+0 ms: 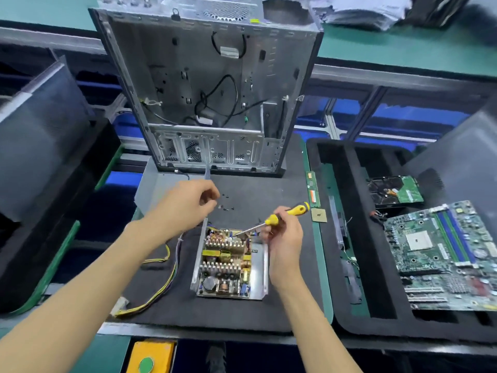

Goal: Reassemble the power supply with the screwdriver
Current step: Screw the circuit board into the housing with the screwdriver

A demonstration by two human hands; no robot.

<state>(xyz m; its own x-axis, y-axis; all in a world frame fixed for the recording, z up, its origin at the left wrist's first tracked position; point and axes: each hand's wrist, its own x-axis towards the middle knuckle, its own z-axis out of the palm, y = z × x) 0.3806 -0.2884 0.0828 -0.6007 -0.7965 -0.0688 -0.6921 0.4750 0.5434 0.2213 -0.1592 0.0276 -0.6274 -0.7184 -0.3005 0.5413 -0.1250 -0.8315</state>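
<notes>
Two hands work over the open power supply (pixel 230 263), which lies on the dark mat (pixel 290 305) of the tabletop, near its front edge, with its circuit board and heatsinks exposed. The right hand (pixel 285 238) holds the screwdriver (pixel 271 219) by its yellow and black handle, fingers curled round it; the shaft slants down and left, and its tip sits at the far edge of the board inside the supply. The left hand (pixel 185 204) hovers just beyond the supply's far left corner, its fingers curled in with the tips pressed together, as if pinching something small; what they hold, if anything, I cannot tell. Several small dark screws (pixel 226 207) lie loose on the mat just right of that hand. Yellow and black wires (pixel 158 294) trail from the supply's left side toward the front. Behind the mat stands an open computer case (pixel 209 90), its inside facing the viewer. To the right, a black foam tray (pixel 347 238) carries a motherboard (pixel 443 254) and a hard drive (pixel 395 191). A memory stick (pixel 313 189) lies along the mat's right edge.
</notes>
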